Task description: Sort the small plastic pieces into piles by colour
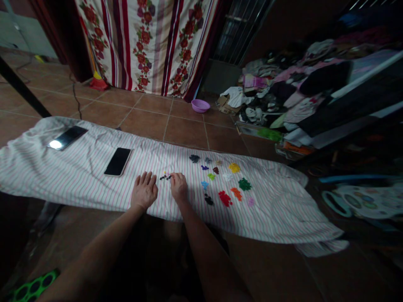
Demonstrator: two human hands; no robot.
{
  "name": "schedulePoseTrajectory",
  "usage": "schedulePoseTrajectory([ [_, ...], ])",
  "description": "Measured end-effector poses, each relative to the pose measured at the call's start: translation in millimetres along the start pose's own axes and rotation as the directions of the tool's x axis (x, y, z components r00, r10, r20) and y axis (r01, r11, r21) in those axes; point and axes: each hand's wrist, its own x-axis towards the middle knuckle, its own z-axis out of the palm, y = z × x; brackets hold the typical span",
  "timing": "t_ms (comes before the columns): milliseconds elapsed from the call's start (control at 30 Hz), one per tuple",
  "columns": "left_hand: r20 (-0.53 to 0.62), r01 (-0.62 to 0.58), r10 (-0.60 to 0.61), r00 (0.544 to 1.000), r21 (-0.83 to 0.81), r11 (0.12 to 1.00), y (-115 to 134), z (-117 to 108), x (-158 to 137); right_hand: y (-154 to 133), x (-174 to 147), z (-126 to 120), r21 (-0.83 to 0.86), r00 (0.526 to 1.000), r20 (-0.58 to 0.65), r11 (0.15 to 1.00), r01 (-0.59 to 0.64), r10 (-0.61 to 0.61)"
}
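Observation:
My left hand (pixel 144 191) lies flat on the striped cloth (pixel 163 157), its fingers stretched out and nothing under them that I can see. Just right of it sits a small cluster of black pieces (pixel 165 177) with a few yellow and pink ones. My right hand (pixel 179 187) rests at the cluster's right side, thumb and fingers pinched together near a black piece; whatever is between the fingertips is too small to make out. Farther right, small pieces lie sorted by colour, among them a red pile (pixel 225 198), a green pile (pixel 244 184), a yellow pile (pixel 234 167) and a black pile (pixel 208 199).
A phone (pixel 118 162) lies left of my hands, and a dark glossy tablet-like slab (pixel 67 137) farther left. Beyond the cloth are a purple basin (pixel 200 105), a red broom head (pixel 98 82) and a flowered curtain (pixel 145 46). Heaped clothes (pixel 292 84) stand at the right.

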Motion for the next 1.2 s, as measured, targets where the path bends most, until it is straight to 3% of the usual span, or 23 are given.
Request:
schedulePoseTrajectory([
  [833,-0.001,-0.003,0.003,1.000,-0.018,1.000,0.5,-1.3,-0.2,-3.5,0.9,-1.7,0.040,0.998,-0.062,0.999,-0.030,0.032],
  [1200,-0.007,-0.008,0.008,1.000,-0.031,0.999,-0.6,-0.4,0.2,0.7,1.8,1.9,0.130,0.986,-0.064,0.981,-0.144,0.153],
])
